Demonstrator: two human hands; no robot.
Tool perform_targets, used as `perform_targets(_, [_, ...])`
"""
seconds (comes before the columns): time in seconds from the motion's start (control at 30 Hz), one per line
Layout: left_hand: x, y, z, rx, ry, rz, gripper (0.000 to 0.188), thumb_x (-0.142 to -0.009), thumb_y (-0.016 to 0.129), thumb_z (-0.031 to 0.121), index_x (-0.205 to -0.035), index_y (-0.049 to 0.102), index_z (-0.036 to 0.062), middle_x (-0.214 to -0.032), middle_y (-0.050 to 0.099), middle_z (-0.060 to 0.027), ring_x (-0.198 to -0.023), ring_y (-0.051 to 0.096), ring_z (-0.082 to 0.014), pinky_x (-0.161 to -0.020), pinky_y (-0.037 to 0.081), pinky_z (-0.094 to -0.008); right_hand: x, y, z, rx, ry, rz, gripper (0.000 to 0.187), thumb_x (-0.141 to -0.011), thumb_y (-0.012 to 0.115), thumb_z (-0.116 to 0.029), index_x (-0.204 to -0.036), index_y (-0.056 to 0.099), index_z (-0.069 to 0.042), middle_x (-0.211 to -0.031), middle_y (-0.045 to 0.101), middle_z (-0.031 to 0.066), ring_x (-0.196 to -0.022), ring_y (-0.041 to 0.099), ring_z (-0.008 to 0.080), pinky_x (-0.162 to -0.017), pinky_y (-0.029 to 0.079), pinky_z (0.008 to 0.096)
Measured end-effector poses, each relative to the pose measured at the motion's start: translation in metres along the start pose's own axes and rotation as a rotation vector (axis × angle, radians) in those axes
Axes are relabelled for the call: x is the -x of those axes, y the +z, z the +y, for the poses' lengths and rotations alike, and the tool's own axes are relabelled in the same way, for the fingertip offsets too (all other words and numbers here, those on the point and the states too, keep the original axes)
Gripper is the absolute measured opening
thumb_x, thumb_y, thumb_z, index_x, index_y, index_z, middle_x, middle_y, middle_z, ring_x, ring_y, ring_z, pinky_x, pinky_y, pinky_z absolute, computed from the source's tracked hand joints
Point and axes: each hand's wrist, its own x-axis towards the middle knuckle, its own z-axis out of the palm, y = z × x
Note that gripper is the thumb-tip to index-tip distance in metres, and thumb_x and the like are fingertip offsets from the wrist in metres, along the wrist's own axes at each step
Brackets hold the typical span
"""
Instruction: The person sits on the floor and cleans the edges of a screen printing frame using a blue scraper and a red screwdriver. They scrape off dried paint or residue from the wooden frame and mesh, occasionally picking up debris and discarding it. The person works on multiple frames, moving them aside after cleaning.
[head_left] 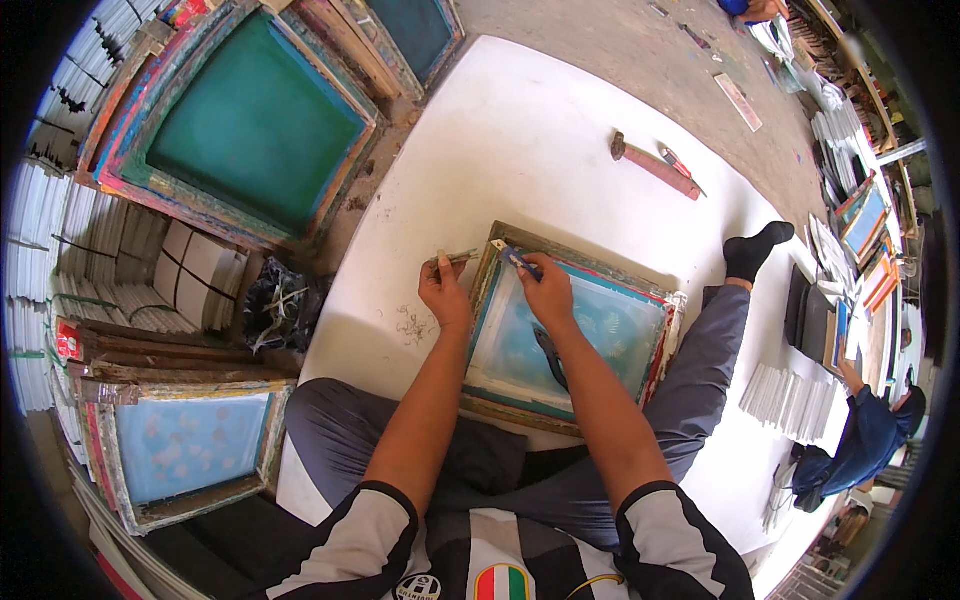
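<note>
In front of my crossed legs, a wooden screen-printing frame [580, 425] with light blue mesh [610, 320] lies on the white surface. My right hand [548, 292] is closed round a blue utility knife [514, 258], its tip at the frame's far left corner. Just left of that corner, my left hand [444, 292] pinches a small bundle of thin greyish strips [462, 256], too small to tell exactly. Partly hidden by my right forearm, a dark curved tool [551, 360] rests on the mesh. Thin scraps [412, 326] lie scattered beside my left wrist.
Beyond the frame lie a reddish-brown cylinder [655, 166] and a red-and-white cutter [676, 160]. Printing screens, one green [262, 125] and one pale blue [190, 445], lean at left near stacked paper [190, 270]. At right, a person in dark blue [862, 445] is beside white stacks [790, 402].
</note>
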Motion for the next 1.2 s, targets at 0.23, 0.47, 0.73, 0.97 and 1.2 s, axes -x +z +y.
perform_targets(0.23, [0.001,-0.003,0.027,-0.103,0.022,-0.087,0.022,-0.105,0.064,0.018,-0.098,0.063,-0.0032,-0.088,0.071,-0.0117,-0.082,0.073,-0.0199,-0.080,0.063,-0.0361,0.019,0.003,0.041,-0.466,0.128,0.109,0.027,-0.097,0.071,-0.024,-0.115,0.070,-0.005,-0.088,0.073,0.0108,-0.079,0.069,0.0206,-0.071,0.053,0.0367])
perform_targets(0.47, [-0.042,-0.032,0.123,-0.115,0.215,-0.138,0.024,-0.104,0.067,0.020,-0.091,0.064,-0.0005,-0.082,0.069,-0.0076,-0.073,0.070,-0.0160,-0.071,0.062,-0.0339,0.036,-0.003,0.025,-0.363,0.075,0.086,0.026,-0.101,0.068,-0.025,-0.105,0.066,0.001,-0.071,0.063,0.0043,-0.055,0.052,0.0095,-0.049,0.041,0.0288])
perform_targets(0.73, [-0.092,-0.123,0.240,-0.720,0.404,-0.024,0.037,-0.103,0.069,0.029,-0.083,0.065,-0.0023,-0.069,0.067,-0.0070,-0.065,0.065,-0.0136,-0.061,0.049,-0.0318,-0.015,0.023,-0.018,-0.243,-0.225,0.157,0.027,-0.099,0.066,-0.024,-0.112,0.066,0.000,-0.095,0.072,0.0189,-0.089,0.070,0.0340,-0.077,0.053,0.0456])
perform_targets(0.97, [-0.103,-0.190,0.276,-1.525,0.262,0.123,0.025,-0.090,0.078,0.027,-0.096,0.076,0.0031,-0.088,0.074,-0.0209,-0.089,0.072,-0.0424,-0.075,0.056,-0.0522,-0.074,-0.020,-0.044,0.569,-0.272,0.276,0.025,-0.094,0.068,-0.017,-0.118,0.070,-0.013,-0.100,0.074,0.0152,-0.096,0.069,0.0379,-0.080,0.055,0.0508])
perform_targets(1.2, [-0.106,-0.188,0.261,-1.692,0.112,0.027,0.029,-0.085,0.082,0.023,-0.107,0.076,0.0056,-0.101,0.075,-0.0234,-0.096,0.073,-0.0421,-0.083,0.058,-0.0513,-0.039,0.029,-0.065,0.484,-0.427,0.231,0.036,-0.090,0.070,-0.017,-0.125,0.067,-0.008,-0.124,0.066,0.0162,-0.116,0.060,0.0378,-0.100,0.050,0.0488])
